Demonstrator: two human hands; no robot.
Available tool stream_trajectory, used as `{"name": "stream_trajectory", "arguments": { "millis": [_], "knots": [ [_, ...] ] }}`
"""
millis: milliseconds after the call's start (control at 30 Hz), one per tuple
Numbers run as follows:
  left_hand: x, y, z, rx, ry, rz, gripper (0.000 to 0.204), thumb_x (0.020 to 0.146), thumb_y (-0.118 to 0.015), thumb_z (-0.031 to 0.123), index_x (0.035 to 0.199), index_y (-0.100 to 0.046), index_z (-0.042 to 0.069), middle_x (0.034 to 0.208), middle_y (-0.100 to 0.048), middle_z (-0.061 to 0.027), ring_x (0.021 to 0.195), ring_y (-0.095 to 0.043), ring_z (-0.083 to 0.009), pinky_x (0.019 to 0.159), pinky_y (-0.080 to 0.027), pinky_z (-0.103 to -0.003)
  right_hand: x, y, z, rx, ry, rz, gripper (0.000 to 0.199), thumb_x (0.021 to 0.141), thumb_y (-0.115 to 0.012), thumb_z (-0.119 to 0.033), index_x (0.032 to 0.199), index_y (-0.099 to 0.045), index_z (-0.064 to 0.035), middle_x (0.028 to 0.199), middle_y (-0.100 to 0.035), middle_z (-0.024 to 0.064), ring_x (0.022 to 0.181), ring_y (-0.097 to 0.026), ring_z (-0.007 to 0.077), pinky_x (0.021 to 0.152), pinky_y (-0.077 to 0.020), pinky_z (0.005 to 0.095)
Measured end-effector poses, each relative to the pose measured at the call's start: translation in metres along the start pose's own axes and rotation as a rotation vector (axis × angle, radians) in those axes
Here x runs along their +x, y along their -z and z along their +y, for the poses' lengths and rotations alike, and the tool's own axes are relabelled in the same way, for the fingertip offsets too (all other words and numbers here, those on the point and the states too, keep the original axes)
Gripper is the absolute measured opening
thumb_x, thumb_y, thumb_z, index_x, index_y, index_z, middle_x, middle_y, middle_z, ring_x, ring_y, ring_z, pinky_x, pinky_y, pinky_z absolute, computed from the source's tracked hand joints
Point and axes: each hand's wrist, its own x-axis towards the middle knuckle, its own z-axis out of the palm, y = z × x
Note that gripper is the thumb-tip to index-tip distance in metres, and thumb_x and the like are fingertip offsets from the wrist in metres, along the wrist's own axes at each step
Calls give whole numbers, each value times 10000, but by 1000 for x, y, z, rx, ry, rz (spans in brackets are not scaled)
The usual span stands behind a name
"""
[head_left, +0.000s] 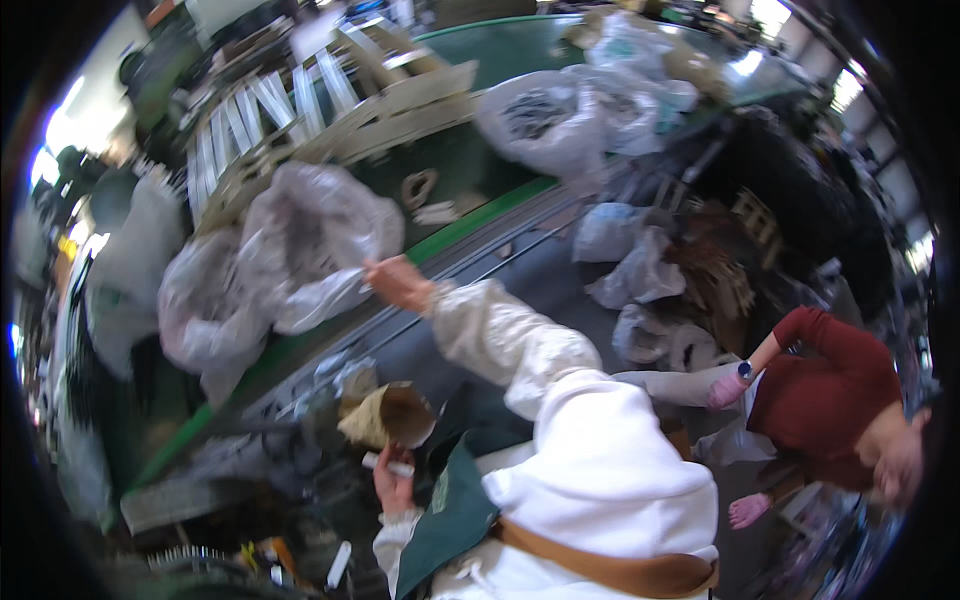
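Our right hand (pixel 402 284) pinches the pale plastic bag (pixel 350 210) by its rim on the green-edged conveyor (pixel 480 222); our left hand (pixel 394 488) grips a white strip (pixel 387 465); we want gentle tension on thin film!

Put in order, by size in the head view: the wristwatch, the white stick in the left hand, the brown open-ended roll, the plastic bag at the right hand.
Largest to smallest, apparent size only:
1. Plastic bag
2. Brown open-ended roll
3. White stick
4. Wristwatch
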Motion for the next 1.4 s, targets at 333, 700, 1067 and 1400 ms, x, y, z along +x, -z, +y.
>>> {"name": "stream_trajectory", "arguments": {
  "millis": [333,700,1067,1400],
  "knots": [
    [-16,-20,-20,-127,-212,239,17,871,-623,85,883,-612,83,884,-674,-39,836,-642,-179,700,-517,-328,-24,25,-19,-173,82,-290,85,763,-608,-56,779,-691,-51,835,-647,119,758,-692,256,616,-559,366],
    [-28,-34,-29,-378,-586,328,51,835,-640,38,863,-598,48,809,-665,-92,707,-653,-185,584,-523,-280,16,44,-119,455,282,-226,91,793,-601,-53,860,-661,-36,881,-637,144,796,-623,364,682,-481,430],
    [-75,3,-184,-1234,-1489,923,84,771,-661,74,780,-611,7,696,-611,-108,527,-545,-161,451,-415,-267,-87,26,-270,877,1299,-1102,115,755,-626,43,857,-656,0,809,-650,135,760,-649,281,669,-496,328],
    [-255,32,-196,251,-705,3012,159,724,-677,87,824,-657,-35,1286,-485,-203,1132,-474,-350,992,-325,-457,-260,79,-454,1312,1585,-1333,202,805,-560,79,983,-554,-14,967,-644,156,887,-638,329,753,-495,339]
  ]
}}
